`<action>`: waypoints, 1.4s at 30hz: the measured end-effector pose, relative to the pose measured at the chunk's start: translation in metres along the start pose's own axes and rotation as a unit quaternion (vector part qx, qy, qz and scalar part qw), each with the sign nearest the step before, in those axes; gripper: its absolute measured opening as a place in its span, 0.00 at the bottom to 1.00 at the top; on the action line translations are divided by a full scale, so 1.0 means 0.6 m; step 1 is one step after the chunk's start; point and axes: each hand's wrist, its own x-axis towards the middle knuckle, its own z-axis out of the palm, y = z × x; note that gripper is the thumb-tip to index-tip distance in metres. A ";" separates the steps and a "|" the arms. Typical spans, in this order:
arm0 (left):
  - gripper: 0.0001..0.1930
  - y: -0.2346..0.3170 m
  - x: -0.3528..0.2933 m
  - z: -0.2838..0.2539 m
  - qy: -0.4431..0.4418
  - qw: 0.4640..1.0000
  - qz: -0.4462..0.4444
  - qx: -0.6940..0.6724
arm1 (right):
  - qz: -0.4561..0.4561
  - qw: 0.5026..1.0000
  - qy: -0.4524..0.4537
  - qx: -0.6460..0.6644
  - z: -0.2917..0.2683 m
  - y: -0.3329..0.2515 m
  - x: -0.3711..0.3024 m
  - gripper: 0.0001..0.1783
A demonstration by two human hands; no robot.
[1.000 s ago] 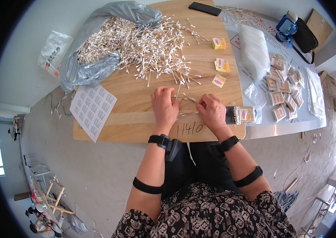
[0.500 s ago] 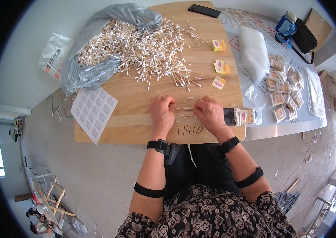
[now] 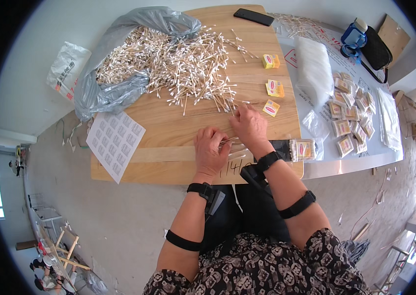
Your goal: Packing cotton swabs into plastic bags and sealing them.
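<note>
A large heap of cotton swabs (image 3: 188, 69) with white tips spills from a grey plastic bag (image 3: 87, 83) onto the wooden board. My left hand (image 3: 210, 152) is closed around a few swabs near the front edge, their sticks pointing right. Loose swabs (image 3: 237, 153) lie just beside it. My right hand (image 3: 251, 127) reaches to the heap's near edge, its fingertips pinched at a swab there; the tips partly hide it. To the right of my wrists, a clear pack of swabs (image 3: 302, 149) with a pink-and-yellow label sits by a dark strip (image 3: 280, 146).
Three small yellow cards or stacks (image 3: 271, 61) line the board's right side. A black phone (image 3: 253, 16) lies at the back. A label sheet (image 3: 115, 142) is at the left. On the right-hand surface are filled packs (image 3: 353, 113), clear bags (image 3: 313, 66) and a blue bottle (image 3: 354, 32).
My right hand has moved up and left to the heap's edge. My left hand has shifted slightly right and toward me, now holding swabs that lay between both hands.
</note>
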 end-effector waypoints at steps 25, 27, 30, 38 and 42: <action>0.24 0.011 0.002 -0.001 -0.068 0.994 0.049 0.064 | -0.060 0.992 0.027 -0.111 0.028 0.022 0.075 0.15; 0.24 0.010 0.001 -0.004 -0.067 0.995 0.046 0.057 | -0.049 0.985 -0.022 -0.167 0.028 0.027 0.089 0.14; 0.23 0.006 -0.004 -0.008 -0.065 0.996 0.038 0.049 | 0.090 0.993 -0.053 -0.046 0.005 0.030 0.103 0.11; 0.23 0.011 -0.002 -0.009 -0.070 0.996 0.033 0.047 | 0.298 0.829 -0.072 0.468 -0.066 0.060 0.069 0.05; 0.24 0.012 -0.001 -0.006 -0.066 0.996 0.039 0.045 | 0.233 0.873 -0.078 0.422 -0.084 0.066 0.028 0.06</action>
